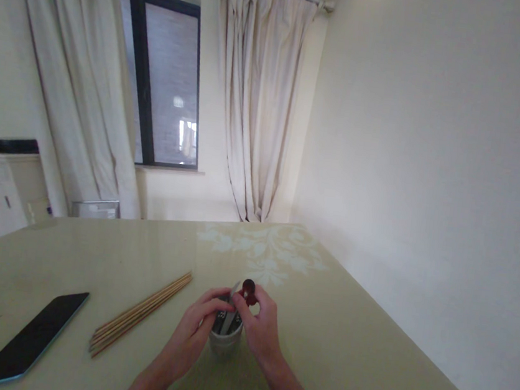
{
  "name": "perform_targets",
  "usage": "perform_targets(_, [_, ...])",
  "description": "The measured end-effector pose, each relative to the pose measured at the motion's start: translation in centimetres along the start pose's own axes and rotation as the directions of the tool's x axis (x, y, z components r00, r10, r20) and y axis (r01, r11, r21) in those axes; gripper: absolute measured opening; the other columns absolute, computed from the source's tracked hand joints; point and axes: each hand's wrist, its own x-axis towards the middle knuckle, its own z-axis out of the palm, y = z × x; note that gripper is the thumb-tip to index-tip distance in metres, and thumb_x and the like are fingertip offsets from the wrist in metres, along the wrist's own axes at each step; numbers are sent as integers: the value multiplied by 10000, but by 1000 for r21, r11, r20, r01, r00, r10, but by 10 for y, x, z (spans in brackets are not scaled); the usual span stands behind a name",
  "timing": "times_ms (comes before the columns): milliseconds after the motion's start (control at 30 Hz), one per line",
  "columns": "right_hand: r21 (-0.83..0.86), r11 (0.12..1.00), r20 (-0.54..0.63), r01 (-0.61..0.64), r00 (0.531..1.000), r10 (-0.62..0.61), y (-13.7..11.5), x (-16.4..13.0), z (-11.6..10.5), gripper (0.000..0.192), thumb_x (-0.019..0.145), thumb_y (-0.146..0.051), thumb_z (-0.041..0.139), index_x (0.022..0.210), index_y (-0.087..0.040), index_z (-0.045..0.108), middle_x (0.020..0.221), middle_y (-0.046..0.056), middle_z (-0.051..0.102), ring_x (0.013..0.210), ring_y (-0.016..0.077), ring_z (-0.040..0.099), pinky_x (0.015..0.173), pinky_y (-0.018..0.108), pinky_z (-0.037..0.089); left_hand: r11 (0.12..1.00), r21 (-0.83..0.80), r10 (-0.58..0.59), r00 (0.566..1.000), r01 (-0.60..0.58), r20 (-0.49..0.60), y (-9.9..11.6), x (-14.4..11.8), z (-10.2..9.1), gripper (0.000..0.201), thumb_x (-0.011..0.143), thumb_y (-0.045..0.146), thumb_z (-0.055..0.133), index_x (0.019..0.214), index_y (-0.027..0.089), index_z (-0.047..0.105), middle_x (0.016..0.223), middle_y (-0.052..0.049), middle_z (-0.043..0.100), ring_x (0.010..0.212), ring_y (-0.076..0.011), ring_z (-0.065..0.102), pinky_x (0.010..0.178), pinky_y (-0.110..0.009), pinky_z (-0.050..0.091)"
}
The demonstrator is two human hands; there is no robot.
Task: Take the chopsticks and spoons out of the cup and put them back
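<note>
The table [357, 331] spreads pale and glossy under both hands. A dark phone [30, 339] lies well left of them, a bundle of chopsticks [140, 314] nearer. Between the hands stands a small cup [225, 343]; the left hand [195, 331] grips its rim, the right hand [260, 328] pinches a red-handled utensil [248, 290] above it.

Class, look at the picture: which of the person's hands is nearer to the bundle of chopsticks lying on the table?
Left. The left hand grips the cup just right of the chopsticks; the right hand is beyond the cup, farther away.
</note>
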Motion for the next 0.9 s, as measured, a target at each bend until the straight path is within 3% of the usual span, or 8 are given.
perform_targets(167, [30, 999, -3, -19, 1000, 19, -3, -1, 0, 366, 1002, -511, 633, 868, -193, 754, 783, 37, 728, 741, 199, 618, 692, 284, 479, 998, 26, 65, 995, -63, -82, -4, -4, 5, 350, 1049, 377, 495, 1173, 276, 807, 1319, -102, 769, 1231, -241, 718, 1092, -395, 572])
perform_targets(300, [34, 998, -15, -46, 999, 46, -3, 0, -1, 415, 1020, -532, 588, 830, -195, 737, 774, 50, 738, 740, 212, 645, 690, 290, 485, 999, -27, 13, 955, -22, -298, -3, -2, 9, 333, 996, 456, 636, 1221, 248, 767, 1318, -118, 772, 1232, -257, 725, 1090, -409, 579])
perform_targets(367, [25, 998, -23, -54, 998, 54, -2, 0, -1, 435, 1020, -544, 579, 816, -195, 740, 762, 55, 739, 733, 216, 656, 679, 291, 484, 990, -138, -42, 865, -32, -500, -5, 4, 2, 380, 947, 474, 706, 1237, 229, 722, 1240, -116, 791, 1143, -245, 760, 1033, -402, 607])
perform_targets(433, [21, 998, -30, -59, 998, 60, -2, 0, -1, 461, 1019, -563, 570, 800, -195, 740, 750, 57, 738, 721, 217, 664, 670, 291, 485, 972, -226, -116, 707, -65, -698, -12, 12, -16, 427, 904, 470, 750, 1245, 224, 672, 1141, -86, 796, 1008, -211, 783, 950, -375, 628])
perform_targets(533, [33, 997, -43, -76, 996, 77, 0, -1, 0, 502, 1019, -604, 556, 798, -194, 742, 757, 63, 745, 727, 222, 676, 675, 294, 497, 985, -174, -136, 520, -23, -843, -33, 20, -61, 421, 886, 444, 725, 1237, 229, 635, 1224, -79, 752, 913, -168, 758, 857, -323, 617])
perform_targets(633, [57, 993, -49, -103, 993, 106, 0, -2, 0, 540, 1020, -645, 537, 801, -193, 735, 746, 61, 733, 710, 219, 673, 654, 291, 499, 955, 65, -112, 553, 291, -825, -60, 16, -105, 424, 901, 365, 659, 1287, 203, 595, 1219, -122, 748, 867, -204, 735, 753, -323, 592])
perform_targets(733, [71, 992, -38, -105, 993, 108, 1, -2, 0, 551, 1024, -662, 527, 810, -195, 726, 736, 53, 718, 688, 211, 665, 628, 283, 494, 714, 443, -159, 742, 542, -651, -80, 7, -127, 338, 1001, 274, 487, 1309, 215, 612, 1139, -128, 795, 899, -252, 749, 825, -375, 565])
perform_targets(900, [68, 995, -41, -68, 997, 71, 0, -3, -2, 517, 1034, -638, 540, 836, -200, 730, 772, 55, 732, 726, 215, 686, 668, 287, 519, 363, 734, -339, 815, 574, -470, -96, 4, -122, 454, 1076, 246, 306, 1307, 192, 694, 1150, -156, 817, 1021, -310, 771, 854, -386, 547])
